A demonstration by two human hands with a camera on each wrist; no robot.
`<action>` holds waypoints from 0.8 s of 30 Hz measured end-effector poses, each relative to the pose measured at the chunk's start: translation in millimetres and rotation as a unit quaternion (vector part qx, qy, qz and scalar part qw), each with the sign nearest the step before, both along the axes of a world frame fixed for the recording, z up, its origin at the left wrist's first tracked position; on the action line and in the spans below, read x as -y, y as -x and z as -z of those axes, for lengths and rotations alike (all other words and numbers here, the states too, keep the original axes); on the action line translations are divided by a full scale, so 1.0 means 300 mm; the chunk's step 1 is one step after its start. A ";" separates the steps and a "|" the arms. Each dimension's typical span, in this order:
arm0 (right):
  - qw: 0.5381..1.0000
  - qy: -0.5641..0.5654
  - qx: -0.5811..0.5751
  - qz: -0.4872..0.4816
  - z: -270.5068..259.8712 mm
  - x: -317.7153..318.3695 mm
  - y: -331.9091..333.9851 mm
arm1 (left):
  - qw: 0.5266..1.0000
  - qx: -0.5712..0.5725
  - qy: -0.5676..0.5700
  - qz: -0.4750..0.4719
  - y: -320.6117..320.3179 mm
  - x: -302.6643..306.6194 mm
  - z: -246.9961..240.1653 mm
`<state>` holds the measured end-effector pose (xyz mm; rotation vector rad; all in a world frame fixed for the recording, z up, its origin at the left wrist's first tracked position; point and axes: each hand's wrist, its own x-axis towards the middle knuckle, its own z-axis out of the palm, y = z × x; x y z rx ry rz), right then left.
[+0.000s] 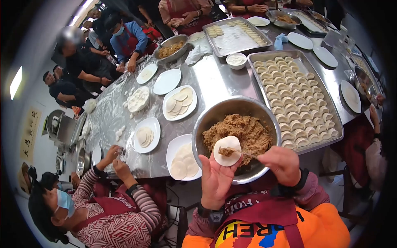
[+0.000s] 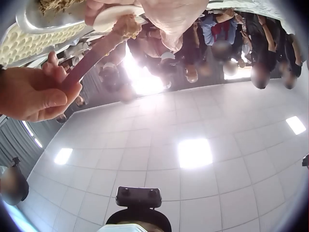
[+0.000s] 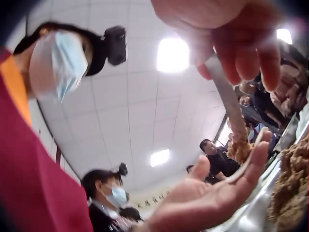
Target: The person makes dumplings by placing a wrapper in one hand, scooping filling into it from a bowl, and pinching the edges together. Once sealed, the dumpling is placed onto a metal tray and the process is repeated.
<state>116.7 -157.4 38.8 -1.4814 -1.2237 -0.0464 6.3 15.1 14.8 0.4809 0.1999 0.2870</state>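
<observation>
Fingers extended, the left hand (image 1: 217, 182) supports a dumpling wrapper (image 1: 225, 142) over the filling bowl (image 1: 237, 104), toward its seven o'clock; at the wrapper's three o'clock, the right hand (image 1: 283, 164) pinches a filling-smeared spatula (image 2: 90, 55).

My head view shows a floury steel table (image 1: 217, 76) bearing a metal bowl of filling (image 1: 244, 106), trays of dumplings (image 1: 305, 66), plates of round wrappers (image 1: 147, 122).

filling (image 3: 292, 186): right wrist view, cut off | bystander's head (image 1: 69, 38): head view, blurred
</observation>
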 end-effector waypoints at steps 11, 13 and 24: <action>0.954 0.043 0.295 -0.019 0.036 -0.019 0.033 | 1.000 -0.010 -0.002 -0.008 0.016 -0.002 -0.009; 0.954 0.065 0.292 -0.026 0.045 -0.014 0.041 | 1.000 -0.011 -0.002 -0.017 0.012 -0.006 -0.006; 0.997 0.000 -0.066 0.036 -0.070 0.008 0.036 | 0.999 0.007 -0.018 -0.026 -0.010 -0.042 0.005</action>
